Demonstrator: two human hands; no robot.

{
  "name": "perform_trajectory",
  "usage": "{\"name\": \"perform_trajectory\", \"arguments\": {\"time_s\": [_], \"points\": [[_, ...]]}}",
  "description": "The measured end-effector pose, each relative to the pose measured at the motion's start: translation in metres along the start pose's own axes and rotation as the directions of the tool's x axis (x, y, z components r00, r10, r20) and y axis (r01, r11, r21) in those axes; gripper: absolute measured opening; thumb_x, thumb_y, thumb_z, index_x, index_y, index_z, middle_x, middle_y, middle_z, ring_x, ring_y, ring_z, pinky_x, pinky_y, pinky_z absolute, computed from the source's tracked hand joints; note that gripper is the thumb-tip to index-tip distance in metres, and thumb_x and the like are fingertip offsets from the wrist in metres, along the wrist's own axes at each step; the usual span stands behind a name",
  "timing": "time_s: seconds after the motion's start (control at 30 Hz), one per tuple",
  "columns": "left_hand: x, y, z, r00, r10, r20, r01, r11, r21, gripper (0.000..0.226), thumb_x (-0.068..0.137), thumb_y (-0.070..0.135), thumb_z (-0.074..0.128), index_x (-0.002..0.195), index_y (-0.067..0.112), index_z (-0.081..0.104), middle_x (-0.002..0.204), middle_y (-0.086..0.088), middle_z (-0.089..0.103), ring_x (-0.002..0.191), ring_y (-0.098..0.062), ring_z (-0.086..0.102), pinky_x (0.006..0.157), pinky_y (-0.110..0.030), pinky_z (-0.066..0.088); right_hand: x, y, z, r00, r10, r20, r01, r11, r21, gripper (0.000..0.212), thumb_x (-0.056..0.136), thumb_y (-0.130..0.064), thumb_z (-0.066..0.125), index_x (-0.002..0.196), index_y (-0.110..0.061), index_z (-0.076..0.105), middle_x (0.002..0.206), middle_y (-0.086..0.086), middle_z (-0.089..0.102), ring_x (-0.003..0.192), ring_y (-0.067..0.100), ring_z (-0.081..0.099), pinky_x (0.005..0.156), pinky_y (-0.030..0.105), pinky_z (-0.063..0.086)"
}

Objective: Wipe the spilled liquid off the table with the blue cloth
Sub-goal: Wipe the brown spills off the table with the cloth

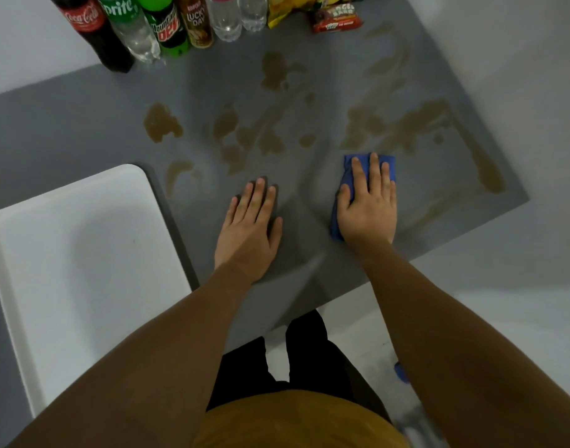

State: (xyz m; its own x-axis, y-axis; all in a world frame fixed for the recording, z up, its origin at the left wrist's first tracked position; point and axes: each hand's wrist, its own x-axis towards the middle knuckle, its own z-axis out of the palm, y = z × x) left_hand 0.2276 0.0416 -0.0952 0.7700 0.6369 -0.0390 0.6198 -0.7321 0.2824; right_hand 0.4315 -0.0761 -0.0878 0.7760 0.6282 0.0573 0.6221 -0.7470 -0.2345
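Observation:
A folded blue cloth (348, 176) lies on the grey table (83, 130) near its right side. My right hand (369, 205) presses flat on top of it, fingers spread, covering most of it. My left hand (251, 227) rests flat and empty on the table to the left of the cloth. Brown spilled liquid (162, 122) spreads in several puddles and streaks across the table beyond both hands, with a long streak (484, 163) along the right edge.
A row of bottles (128, 30) stands at the table's far edge, with snack packets (337, 19) beside them. A white chair seat (83, 253) sits at the left. The table's near edge runs diagonally under my forearms.

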Motion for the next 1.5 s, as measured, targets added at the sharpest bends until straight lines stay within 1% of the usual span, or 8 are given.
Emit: {"name": "perform_trajectory", "arguments": {"time_s": [0.3, 0.43, 0.57, 0.67, 0.97, 1.17, 1.33, 1.5], "points": [[0.000, 0.000, 0.003, 1.000, 0.001, -0.009, -0.001, 1.000, 0.021, 0.061, 0.108, 0.046, 0.022, 0.162, 0.019, 0.013, 0.170, -0.001, 0.007, 0.157, -0.017, 0.001, 0.127, -0.043, 0.010, -0.065, -0.008, -0.004, 0.982, 0.184, 0.049, -0.181, 0.982, -0.061, 0.059, 0.109, -0.042, 0.030, 0.164, -0.022, 0.019, 0.173, 0.007, 0.010, 0.159, 0.028, 0.007, 0.129, 0.047, 0.013], [0.000, -0.001, 0.004, 1.000, 0.005, -0.012, -0.005, 1.000, 0.024, 0.061, 0.108, 0.045, 0.024, 0.162, 0.019, 0.014, 0.170, -0.002, 0.010, 0.157, -0.018, 0.003, 0.126, -0.044, 0.011, -0.075, -0.037, 0.005, 0.988, 0.110, 0.110, -0.103, 0.992, -0.066, 0.060, 0.110, -0.045, 0.022, 0.165, -0.024, 0.011, 0.173, 0.004, 0.003, 0.160, 0.024, -0.001, 0.130, 0.044, 0.006], [0.000, -0.001, 0.004, 1.000, 0.007, -0.016, -0.007, 1.000, 0.027, 0.061, 0.108, 0.045, 0.025, 0.162, 0.019, 0.014, 0.170, -0.001, 0.009, 0.157, -0.017, 0.003, 0.127, -0.044, 0.011, -0.043, -0.040, 0.006, 0.995, -0.070, 0.068, 0.072, 0.997, -0.028, 0.058, 0.107, -0.043, 0.031, 0.162, -0.025, 0.025, 0.171, 0.006, 0.018, 0.159, 0.026, 0.011, 0.129, 0.045, 0.013], [-0.001, -0.001, 0.003, 1.000, 0.009, -0.015, -0.009, 1.000, 0.026, 0.060, 0.108, 0.045, 0.024, 0.162, 0.020, 0.014, 0.170, -0.001, 0.008, 0.157, -0.016, 0.002, 0.127, -0.043, 0.011, -0.018, -0.028, 0.005, 0.994, -0.095, 0.062, 0.095, 0.995, 0.008, 0.058, 0.105, -0.042, 0.035, 0.161, -0.026, 0.030, 0.170, 0.004, 0.022, 0.159, 0.025, 0.012, 0.129, 0.045, 0.014], [-0.001, 0.000, -0.001, 1.000, 0.002, 0.005, -0.002, 1.000, 0.006, 0.060, 0.108, 0.045, 0.021, 0.163, 0.023, 0.009, 0.170, 0.002, 0.003, 0.156, -0.014, -0.003, 0.127, -0.042, 0.007, 0.013, 0.015, -0.006, 0.996, 0.077, 0.041, -0.077, 0.997, 0.010, 0.060, 0.105, -0.048, 0.028, 0.162, -0.030, 0.025, 0.172, 0.002, 0.016, 0.159, 0.024, 0.008, 0.129, 0.042, 0.010], [-0.002, 0.000, -0.002, 1.000, 0.002, 0.001, -0.002, 1.000, -0.003, 0.060, 0.108, 0.045, 0.021, 0.163, 0.023, 0.010, 0.170, 0.002, 0.004, 0.156, -0.014, -0.003, 0.127, -0.042, 0.007, 0.005, 0.032, -0.010, 0.983, 0.174, 0.049, -0.174, 0.985, -0.004, 0.061, 0.105, -0.050, 0.023, 0.163, -0.031, 0.019, 0.173, 0.001, 0.011, 0.160, 0.024, 0.004, 0.129, 0.041, 0.006], [-0.002, 0.001, 0.000, 1.000, 0.011, 0.002, -0.011, 1.000, 0.006, 0.060, 0.108, 0.047, 0.020, 0.163, 0.023, 0.008, 0.170, 0.003, 0.003, 0.156, -0.014, -0.004, 0.127, -0.041, 0.006, -0.019, 0.035, -0.009, 0.968, 0.248, 0.036, -0.248, 0.969, -0.014, 0.060, 0.106, -0.047, 0.027, 0.163, -0.027, 0.020, 0.172, 0.004, 0.012, 0.160, 0.027, 0.006, 0.129, 0.046, 0.009], [-0.003, 0.001, 0.000, 1.000, 0.009, -0.011, -0.009, 1.000, 0.000, 0.060, 0.109, 0.046, 0.023, 0.163, 0.023, 0.011, 0.170, 0.002, 0.004, 0.156, -0.014, -0.002, 0.127, -0.042, 0.007, -0.054, 0.012, -0.005, 0.975, 0.218, 0.044, -0.216, 0.975, -0.054, 0.060, 0.109, -0.043, 0.024, 0.164, -0.021, 0.016, 0.172, 0.008, 0.011, 0.159, 0.029, 0.005, 0.129, 0.047, 0.008]]}}
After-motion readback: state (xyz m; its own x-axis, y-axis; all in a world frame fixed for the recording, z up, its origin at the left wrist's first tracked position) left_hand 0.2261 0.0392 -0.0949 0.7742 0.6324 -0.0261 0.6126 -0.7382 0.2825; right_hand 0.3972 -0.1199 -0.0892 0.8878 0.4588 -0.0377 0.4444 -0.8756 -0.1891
